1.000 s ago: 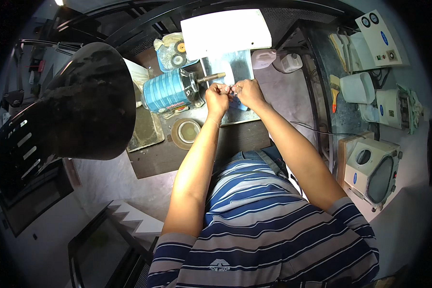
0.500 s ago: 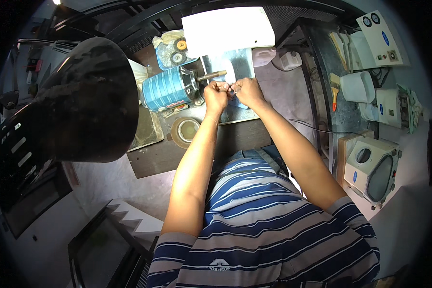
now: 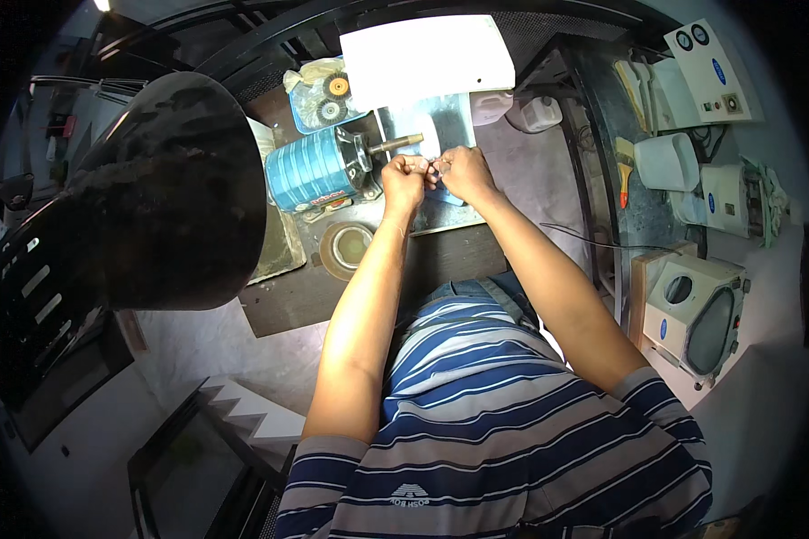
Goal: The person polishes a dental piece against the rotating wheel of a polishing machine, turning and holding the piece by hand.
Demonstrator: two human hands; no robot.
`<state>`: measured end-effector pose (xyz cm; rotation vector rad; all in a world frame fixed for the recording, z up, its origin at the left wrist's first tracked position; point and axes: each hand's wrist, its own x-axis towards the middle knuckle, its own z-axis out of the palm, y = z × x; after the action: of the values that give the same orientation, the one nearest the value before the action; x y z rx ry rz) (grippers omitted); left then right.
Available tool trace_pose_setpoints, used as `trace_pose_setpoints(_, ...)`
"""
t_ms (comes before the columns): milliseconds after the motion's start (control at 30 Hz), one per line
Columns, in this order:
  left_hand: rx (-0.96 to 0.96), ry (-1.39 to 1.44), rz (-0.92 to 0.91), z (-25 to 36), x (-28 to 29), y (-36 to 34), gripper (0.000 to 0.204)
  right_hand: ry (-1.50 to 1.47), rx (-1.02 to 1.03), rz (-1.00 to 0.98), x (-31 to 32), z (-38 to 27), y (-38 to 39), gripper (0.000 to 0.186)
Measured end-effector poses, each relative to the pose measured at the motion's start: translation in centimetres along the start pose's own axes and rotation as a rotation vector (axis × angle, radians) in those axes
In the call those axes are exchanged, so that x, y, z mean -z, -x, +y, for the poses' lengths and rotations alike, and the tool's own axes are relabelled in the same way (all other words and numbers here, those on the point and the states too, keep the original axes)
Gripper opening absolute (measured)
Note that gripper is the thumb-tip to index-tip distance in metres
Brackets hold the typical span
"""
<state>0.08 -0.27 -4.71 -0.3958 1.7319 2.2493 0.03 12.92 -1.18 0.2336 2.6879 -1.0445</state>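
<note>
My left hand and my right hand meet just below a whitish wheel, both with fingers closed in a pinch. Whatever small piece they hold between the fingertips is too small to make out. The wheel sits at the tip of a tapered spindle coming out of a blue ribbed motor, left of my hands. A shiny metal tray lies beneath the fingers, with a patch of blue by them. Above stands a bright white hood.
A large black lamp shade fills the left. Behind the motor, a blue tray holds round brushes. A round bowl stands near my left forearm. On the right are a paintbrush, a white container and a boxy machine.
My hands stay together under the wheel with only slight finger movement. The view has shifted a little, so the lamp shade sits slightly lower and farther right.
</note>
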Motion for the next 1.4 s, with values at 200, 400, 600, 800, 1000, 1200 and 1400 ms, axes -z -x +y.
trace_pose_setpoints(200,-0.072,0.017,-0.059,0.3,0.2,0.3,0.009,-0.058,0.004,0.039,-0.1,0.2,0.3,0.017)
trace_pose_setpoints(400,0.057,-0.021,-0.008,0.5,0.0,-0.4,0.008,0.005,-0.052,0.01,-0.2,-0.2,-0.2,0.018)
trace_pose_setpoints(600,-0.078,0.01,-0.062,1.6,1.9,1.5,0.009,-0.116,0.063,0.034,0.4,-1.7,2.0,0.019)
trace_pose_setpoints(800,0.049,-0.038,-0.163,4.8,3.0,5.3,0.017,-0.791,0.08,-0.171,1.7,-1.5,5.1,0.014)
trace_pose_setpoints(1000,0.047,0.061,-0.201,8.8,2.2,8.8,0.021,-0.887,-0.005,-0.303,5.3,-3.4,7.2,0.021)
trace_pose_setpoints(1200,-0.139,0.106,-0.253,13.0,1.2,13.0,0.022,-0.969,-0.024,-0.479,10.2,-6.7,10.2,0.025)
trace_pose_setpoints(1400,-0.489,-0.015,-0.083,16.7,0.4,17.8,0.022,-0.774,0.309,-0.156,15.3,-10.9,14.4,0.027)
